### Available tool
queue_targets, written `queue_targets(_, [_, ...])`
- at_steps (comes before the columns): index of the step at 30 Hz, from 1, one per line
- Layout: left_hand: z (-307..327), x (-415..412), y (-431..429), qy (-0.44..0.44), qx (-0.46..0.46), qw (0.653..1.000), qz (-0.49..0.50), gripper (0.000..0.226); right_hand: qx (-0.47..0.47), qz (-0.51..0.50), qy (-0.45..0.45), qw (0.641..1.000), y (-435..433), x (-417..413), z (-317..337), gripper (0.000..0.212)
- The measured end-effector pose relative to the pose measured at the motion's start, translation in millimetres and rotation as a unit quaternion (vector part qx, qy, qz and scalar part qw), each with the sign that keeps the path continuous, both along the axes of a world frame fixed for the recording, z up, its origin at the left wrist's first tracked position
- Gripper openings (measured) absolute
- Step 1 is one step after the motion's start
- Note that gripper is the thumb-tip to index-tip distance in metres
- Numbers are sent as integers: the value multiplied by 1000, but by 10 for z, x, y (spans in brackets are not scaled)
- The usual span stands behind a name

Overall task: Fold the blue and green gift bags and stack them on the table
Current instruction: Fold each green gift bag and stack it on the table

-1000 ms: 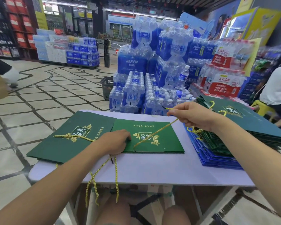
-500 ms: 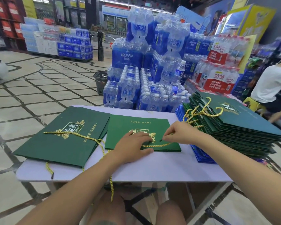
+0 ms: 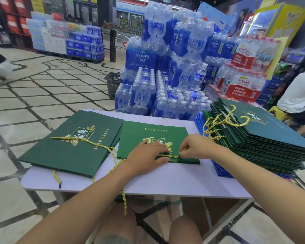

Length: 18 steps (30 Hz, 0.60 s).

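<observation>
The flat green gift bag [image 3: 144, 136] lies in the middle of the surface [image 3: 174, 180] under the left hand [image 3: 144, 156], whose nearly straight fingers press on it. The right hand [image 3: 196, 147] pinches the bag's gold cord [image 3: 167, 156] in curled fingers. A dark green bag [image 3: 63, 148] lies to the left, and a stack of green bags [image 3: 264, 138] over blue bags [image 3: 220, 170] sits to the right.

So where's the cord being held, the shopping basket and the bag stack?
held cord [image 3: 173, 156]: head view, its middle.
shopping basket [image 3: 113, 87]: head view, side wall.
bag stack [image 3: 264, 131]: head view, top bag's face.
</observation>
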State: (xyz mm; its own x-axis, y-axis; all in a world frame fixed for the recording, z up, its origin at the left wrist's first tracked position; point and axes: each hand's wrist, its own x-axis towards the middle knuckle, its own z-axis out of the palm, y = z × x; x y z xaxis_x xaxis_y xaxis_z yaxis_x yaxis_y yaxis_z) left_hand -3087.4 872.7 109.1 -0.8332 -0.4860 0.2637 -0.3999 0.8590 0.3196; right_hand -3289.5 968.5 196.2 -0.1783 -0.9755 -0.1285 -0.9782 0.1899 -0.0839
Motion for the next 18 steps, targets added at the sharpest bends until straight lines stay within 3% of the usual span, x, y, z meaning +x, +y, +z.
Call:
queue_targets(5, [19,11,14,21,2,1000,-11,34,-23,-16,-45,999,-13,-28,16,15])
queue_targets(8, [18,21,16,34,-15,999,-30,24,-65,-49,-133,988,-13,-32,51,15])
queue_targets(11, [10,17,7,24,-13,999,-28,24,-48,-37,-180,982,17,-14,68,13])
queue_targets(15, [12,-1,12,1,-18,1000,-10,36,-39,-8,-30,999,50,13,60,16])
queue_targets(18, [9,-7,19,-9,-22,1000,-14,37,-42,6,16,999,38,21,44,17])
